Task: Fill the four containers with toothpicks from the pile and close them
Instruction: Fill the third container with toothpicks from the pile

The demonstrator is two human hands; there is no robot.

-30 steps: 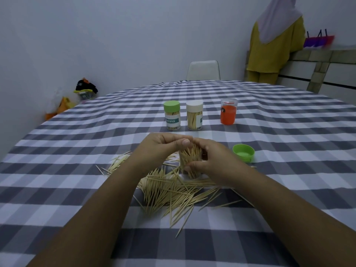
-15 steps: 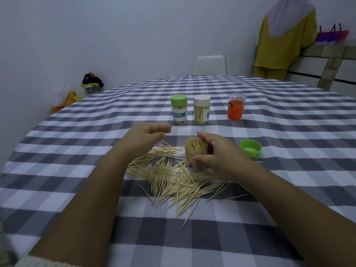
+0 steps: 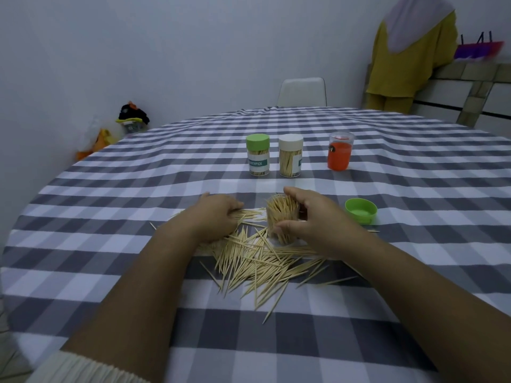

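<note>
My right hand (image 3: pixel 318 219) grips a clear open container (image 3: pixel 282 219) packed with toothpicks, standing upright on the table. My left hand (image 3: pixel 214 217) rests, fingers curled, on the left part of the toothpick pile (image 3: pixel 260 261); whether it pinches any picks is hidden. A loose green lid (image 3: pixel 360 210) lies to the right of my right hand. Further back stand a green-lidded container (image 3: pixel 258 154) and a white-lidded container (image 3: pixel 290 155), both filled and closed. An orange container (image 3: pixel 340 152) stands to their right.
The round table carries a grey and white checked cloth (image 3: pixel 414 189). A white chair (image 3: pixel 302 92) stands at the far side. A person in yellow (image 3: pixel 409 59) stands at the back right by a counter. Bags (image 3: pixel 130 117) lie on the floor at the left.
My left hand left the top of the container and dropped to the pile on its left. My right hand kept hold of the container.
</note>
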